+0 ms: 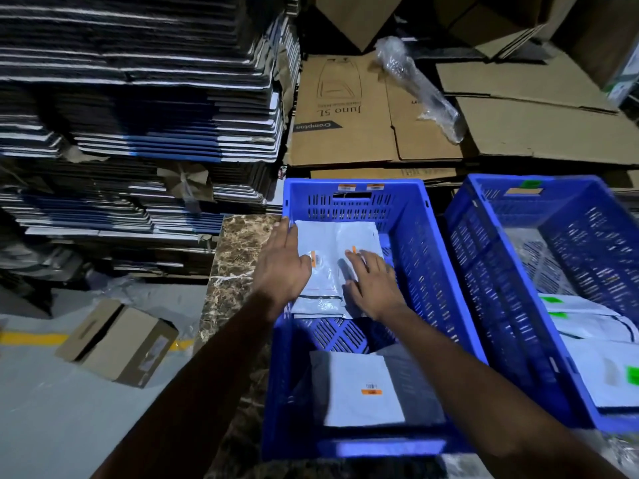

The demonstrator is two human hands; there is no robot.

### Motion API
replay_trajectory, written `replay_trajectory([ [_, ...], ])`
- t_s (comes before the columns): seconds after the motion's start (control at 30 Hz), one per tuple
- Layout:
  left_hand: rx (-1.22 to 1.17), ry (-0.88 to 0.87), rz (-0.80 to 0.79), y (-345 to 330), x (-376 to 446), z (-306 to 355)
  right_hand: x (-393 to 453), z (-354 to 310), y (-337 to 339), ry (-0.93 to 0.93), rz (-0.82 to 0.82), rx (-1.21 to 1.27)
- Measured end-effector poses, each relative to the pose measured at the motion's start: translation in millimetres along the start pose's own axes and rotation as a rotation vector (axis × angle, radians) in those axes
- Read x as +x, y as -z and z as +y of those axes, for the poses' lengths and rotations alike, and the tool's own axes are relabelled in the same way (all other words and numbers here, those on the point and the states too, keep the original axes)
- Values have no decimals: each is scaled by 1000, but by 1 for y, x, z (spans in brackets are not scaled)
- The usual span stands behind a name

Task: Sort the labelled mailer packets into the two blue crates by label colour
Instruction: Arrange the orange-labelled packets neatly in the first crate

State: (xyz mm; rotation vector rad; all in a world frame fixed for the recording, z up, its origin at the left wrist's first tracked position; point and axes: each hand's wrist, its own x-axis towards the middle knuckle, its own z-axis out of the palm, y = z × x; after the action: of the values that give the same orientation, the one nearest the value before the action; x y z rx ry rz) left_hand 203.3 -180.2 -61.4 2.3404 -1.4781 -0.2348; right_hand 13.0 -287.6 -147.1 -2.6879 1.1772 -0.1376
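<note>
Two blue crates stand side by side on a marble-topped surface. The left crate [428,257] carries orange tags on its far wall and holds white mailer packets with orange labels: a stack at its far end [340,236] and one packet near me [359,388]. Both hands reach into this crate. My left hand [281,264] lies flat on the left side of the far stack, fingers spread. My right hand [371,283] presses flat on the stack's right side. The right crate [484,271] has a green tag and holds packets with green labels [601,326].
Tall stacks of flattened dark cartons fill the left. Flattened brown cardboard [345,108] and a roll of bubble wrap [415,84] lie behind the crates. A small cardboard box [117,340] sits on the grey floor to the left, by a yellow line.
</note>
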Motion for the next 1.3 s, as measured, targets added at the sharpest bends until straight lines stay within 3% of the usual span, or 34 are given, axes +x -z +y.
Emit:
replay_trajectory([
  [0.1, 12, 9, -29, 0, 1, -2, -26, -1, 19, 54, -103, 103],
  [0.27, 1, 43, -50, 0, 1, 0, -80, 1, 35, 108, -684, 455],
  [0.33, -10, 54, -46, 1, 2, 0, -92, 2, 38, 153, -734, 485],
  [0.43, -14, 60, -45, 1, 2, 1, -95, 5, 44, 131, -640, 534],
  [0.6, -41, 52, -36, 0, 1, 0, -85, 9, 62, 29, -517, 942],
  [0.77, -65, 48, -28, -1, 3, -2, -41, 10, 62, -254, 4, 864],
  [0.83, -95, 51, -16, -1, 3, -2, -15, 6, 54, -352, 104, 805],
  [0.97, -114, 28, 13, -1, 2, 0, 38, -16, 41, -502, 164, 839],
  [1.07, -118, 28, 14, 0, 3, 0, 72, -32, 36, -555, 104, 886],
  [1.17, -127, 24, 16, 1, 2, 0, 93, -35, 32, -521, 30, 691],
  [1.23, -123, 14, 22, 0, 2, -2, 95, -34, 31, -472, 91, 557],
  [1.3, -111, -2, 35, -2, 3, -4, 95, -33, 24, -293, 166, 428],
])
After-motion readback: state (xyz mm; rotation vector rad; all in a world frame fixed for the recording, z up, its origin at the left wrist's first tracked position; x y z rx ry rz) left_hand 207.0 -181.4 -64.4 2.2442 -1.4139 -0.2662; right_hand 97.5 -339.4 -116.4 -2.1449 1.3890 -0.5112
